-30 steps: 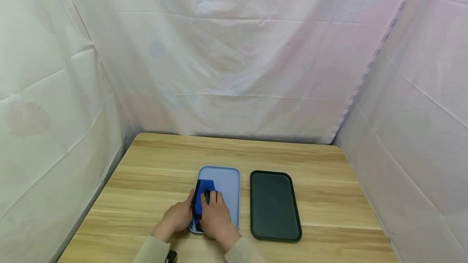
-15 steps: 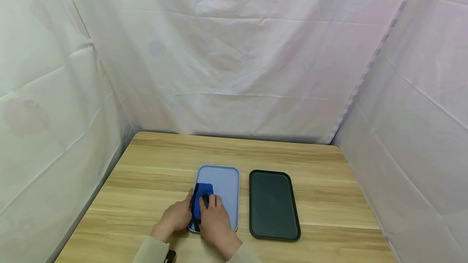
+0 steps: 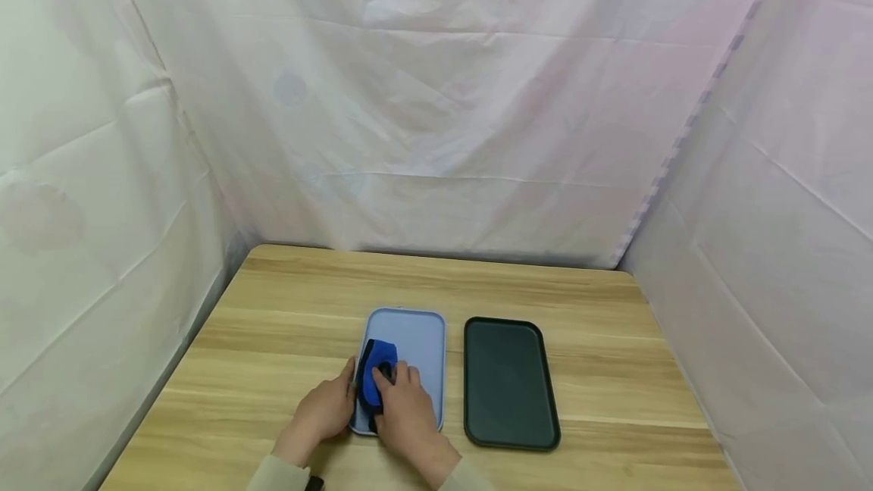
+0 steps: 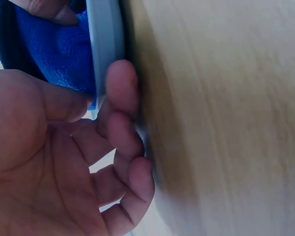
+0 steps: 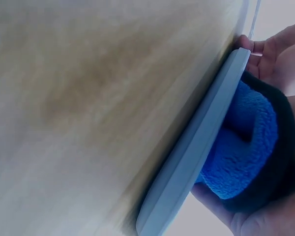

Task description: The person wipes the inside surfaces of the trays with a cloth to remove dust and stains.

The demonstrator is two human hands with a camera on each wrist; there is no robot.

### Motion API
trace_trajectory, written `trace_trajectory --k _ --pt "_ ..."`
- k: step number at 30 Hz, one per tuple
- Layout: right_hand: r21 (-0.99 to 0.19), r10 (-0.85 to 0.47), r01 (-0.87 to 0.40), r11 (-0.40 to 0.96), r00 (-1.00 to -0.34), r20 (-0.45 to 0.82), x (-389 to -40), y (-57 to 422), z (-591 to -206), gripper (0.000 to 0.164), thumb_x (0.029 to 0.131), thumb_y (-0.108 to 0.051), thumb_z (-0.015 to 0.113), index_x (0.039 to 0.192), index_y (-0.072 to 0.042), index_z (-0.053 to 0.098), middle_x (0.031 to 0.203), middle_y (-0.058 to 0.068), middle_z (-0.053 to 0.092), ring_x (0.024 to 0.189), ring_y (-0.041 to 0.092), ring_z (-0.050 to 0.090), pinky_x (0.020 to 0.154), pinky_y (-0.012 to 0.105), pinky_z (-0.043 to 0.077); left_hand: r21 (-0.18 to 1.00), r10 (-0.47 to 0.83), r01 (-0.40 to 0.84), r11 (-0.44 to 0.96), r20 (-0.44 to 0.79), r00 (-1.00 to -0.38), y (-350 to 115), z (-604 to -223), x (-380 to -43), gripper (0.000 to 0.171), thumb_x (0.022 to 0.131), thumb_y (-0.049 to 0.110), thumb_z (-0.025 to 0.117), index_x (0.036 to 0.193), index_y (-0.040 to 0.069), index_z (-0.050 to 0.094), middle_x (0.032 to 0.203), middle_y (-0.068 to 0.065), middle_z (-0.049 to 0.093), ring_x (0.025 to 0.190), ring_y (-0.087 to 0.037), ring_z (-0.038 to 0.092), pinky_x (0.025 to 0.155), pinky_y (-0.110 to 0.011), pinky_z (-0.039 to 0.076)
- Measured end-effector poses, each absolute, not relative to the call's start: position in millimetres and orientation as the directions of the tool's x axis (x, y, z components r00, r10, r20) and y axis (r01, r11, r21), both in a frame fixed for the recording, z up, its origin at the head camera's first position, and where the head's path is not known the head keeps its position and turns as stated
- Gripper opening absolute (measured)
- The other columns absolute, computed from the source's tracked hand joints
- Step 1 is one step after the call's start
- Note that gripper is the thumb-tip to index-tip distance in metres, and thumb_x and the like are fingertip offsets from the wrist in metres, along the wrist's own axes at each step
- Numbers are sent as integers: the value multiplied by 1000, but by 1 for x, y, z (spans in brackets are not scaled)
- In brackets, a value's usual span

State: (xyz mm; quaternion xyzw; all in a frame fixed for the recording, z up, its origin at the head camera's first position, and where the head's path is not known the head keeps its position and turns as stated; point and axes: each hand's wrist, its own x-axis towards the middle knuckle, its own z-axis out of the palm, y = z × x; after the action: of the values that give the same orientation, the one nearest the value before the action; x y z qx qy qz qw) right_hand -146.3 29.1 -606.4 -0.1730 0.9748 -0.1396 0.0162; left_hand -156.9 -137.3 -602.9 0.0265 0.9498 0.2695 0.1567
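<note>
A blue fleecy cloth with a wide black edge (image 3: 374, 392) lies bunched on the left part of the light blue tray (image 3: 424, 339). My right hand (image 3: 409, 409) grips the cloth from above, thumb and fingers closing on its black part. In the right wrist view, the fleece (image 5: 250, 147) bulges over the tray wall (image 5: 187, 152). My left hand (image 3: 327, 404) is at the tray's left side. Its thumb lies by the rim near the cloth (image 4: 59, 46) and its curled fingers (image 4: 123, 86) touch the outer wall, so it pinches the rim (image 4: 107, 44). The right palm is hidden.
A dark green tray (image 3: 511, 385) lies to the right of the light blue one on the wooden table (image 3: 286, 324). Pale fabric sheets (image 3: 436, 97) hang behind the table and at both sides.
The right hand has drawn the cloth slightly toward the person and tilted it a little. The left hand has shifted slightly but stays by the tray's left rim. Both trays rest in place.
</note>
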Motion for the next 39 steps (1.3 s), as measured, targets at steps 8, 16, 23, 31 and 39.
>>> trace_trajectory --k 8,16,23,31,39 --pt "-379 -334 -331 864 -941 60 -147 48 -596 74 83 -26 86 151 -25 56 124 10 55 110 23 57 81 37 58 469 75 -39 882 -222 -972 -134 -595 -148 58 105 26 55 156 -1 43 80 -13 70 59 -21 55 51 -40 43" --pt "-463 -346 -358 811 -931 114 -153 75 -590 77 85 -22 85 154 -28 51 121 5 51 99 16 54 75 30 54 505 13 -40 862 -102 -995 -119 -580 -139 56 102 26 61 152 1 50 123 -19 72 93 -31 74 72 -49 58" --pt "-508 -332 -377 774 -926 182 -156 111 -585 76 86 -20 83 154 -26 51 122 3 50 101 17 58 81 32 54 622 37 -8 783 -59 -998 -95 -569 -127 57 101 25 63 153 5 50 83 5 54 60 -8 45 54 -26 38" --pt "-545 -247 -349 763 -935 253 -160 153 -589 73 84 -15 86 151 -19 56 123 6 53 105 19 61 87 39 56 683 144 88 725 -25 -989 -65 -573 -119 56 101 23 64 152 4 50 85 11 54 67 -2 45 64 -25 41" --pt "-592 -142 -230 772 -971 193 -166 187 -593 71 87 -12 83 152 -19 55 126 10 52 97 18 58 82 35 52 768 275 120 629 -76 -958 -36 -580 -115 58 102 24 62 152 -2 48 79 10 54 65 -3 46 62 -26 40"
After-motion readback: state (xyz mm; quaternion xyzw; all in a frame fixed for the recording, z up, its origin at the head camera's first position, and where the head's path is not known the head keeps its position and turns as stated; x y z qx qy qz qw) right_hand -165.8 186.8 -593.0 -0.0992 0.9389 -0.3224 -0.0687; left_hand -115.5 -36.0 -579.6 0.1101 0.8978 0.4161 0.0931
